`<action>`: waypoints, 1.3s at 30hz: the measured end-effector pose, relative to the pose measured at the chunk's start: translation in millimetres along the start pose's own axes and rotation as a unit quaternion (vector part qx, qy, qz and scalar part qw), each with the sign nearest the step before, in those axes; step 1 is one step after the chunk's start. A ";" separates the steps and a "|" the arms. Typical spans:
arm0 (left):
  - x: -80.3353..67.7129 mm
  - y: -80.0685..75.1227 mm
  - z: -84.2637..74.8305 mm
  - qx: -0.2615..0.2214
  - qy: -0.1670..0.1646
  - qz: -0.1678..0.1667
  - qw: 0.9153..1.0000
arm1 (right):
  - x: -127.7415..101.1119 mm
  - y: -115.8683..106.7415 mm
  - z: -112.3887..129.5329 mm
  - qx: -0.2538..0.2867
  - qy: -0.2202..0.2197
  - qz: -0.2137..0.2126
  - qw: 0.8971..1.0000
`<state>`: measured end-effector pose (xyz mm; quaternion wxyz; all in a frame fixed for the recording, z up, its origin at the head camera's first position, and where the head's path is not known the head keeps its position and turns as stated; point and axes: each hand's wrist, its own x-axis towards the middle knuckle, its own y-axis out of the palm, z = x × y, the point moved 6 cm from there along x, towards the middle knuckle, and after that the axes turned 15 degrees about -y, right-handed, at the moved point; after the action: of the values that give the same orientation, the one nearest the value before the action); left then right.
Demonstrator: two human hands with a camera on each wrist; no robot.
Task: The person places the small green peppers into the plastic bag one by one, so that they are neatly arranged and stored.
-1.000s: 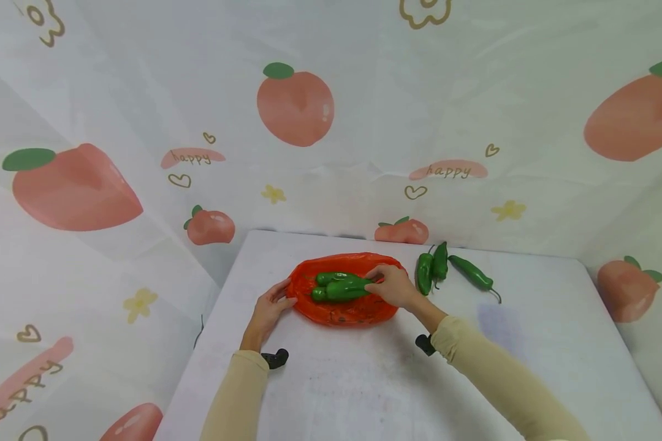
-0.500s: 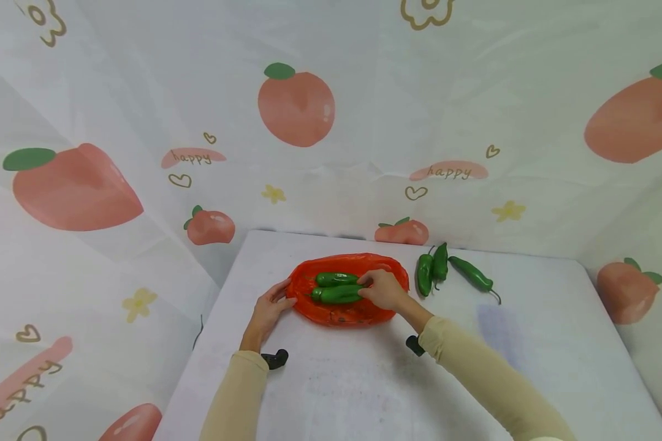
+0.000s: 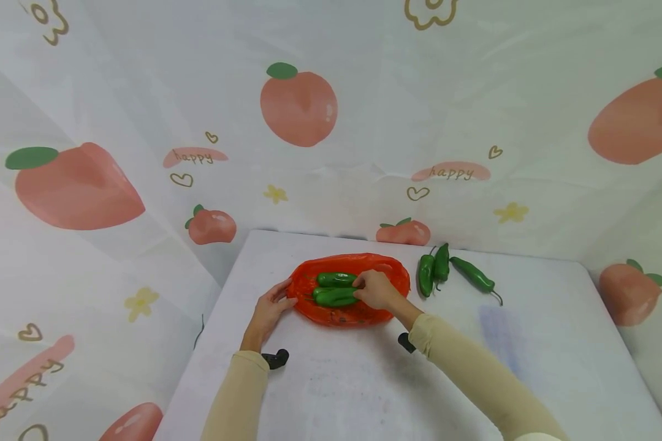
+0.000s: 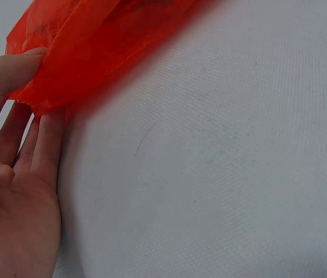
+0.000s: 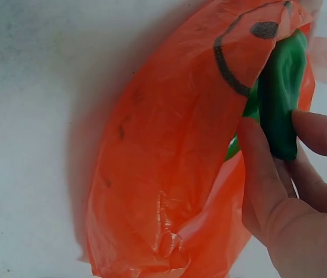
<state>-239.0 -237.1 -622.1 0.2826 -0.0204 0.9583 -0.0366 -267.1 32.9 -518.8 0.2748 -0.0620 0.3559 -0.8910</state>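
Two peppers (image 3: 336,288) lie on the red bag (image 3: 388,275); the right hand (image 3: 377,290) pinches the nearer one; the left hand (image 3: 267,309) pinches the bag's left edge.

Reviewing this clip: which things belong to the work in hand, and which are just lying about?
In hand:
- orange plastic bag, its left edge held by the left hand
- green peppers on the bag, the front one in the grip of the right hand

Lying about:
- three loose green peppers right of the bag
- white table
- peach-print backdrop
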 end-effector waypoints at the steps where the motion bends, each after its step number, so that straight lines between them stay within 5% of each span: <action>1: 0.0 0.0 -0.2 0.002 0.001 0.000 1.000 | 0.6 0.0 0.0 0.001 0.002 0.000 1.000; 17: -0.8 0.0 -0.9 0.001 0.008 0.002 1.000 | 6.6 7.1 2.5 -0.037 0.010 -0.011 0.999; 25: -0.6 -0.7 0.1 -0.004 0.002 -0.001 1.000 | 8.1 12.1 3.9 -0.038 0.041 0.008 0.998; 39: 2.1 -1.2 3.2 -0.021 -0.002 -0.001 1.000 | 11.7 21.5 7.1 -0.069 0.029 0.026 0.997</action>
<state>-239.0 -238.7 -625.8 0.2841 -0.0273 0.9583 -0.0166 -265.2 9.6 -528.9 0.2830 -0.0458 0.4260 -0.8581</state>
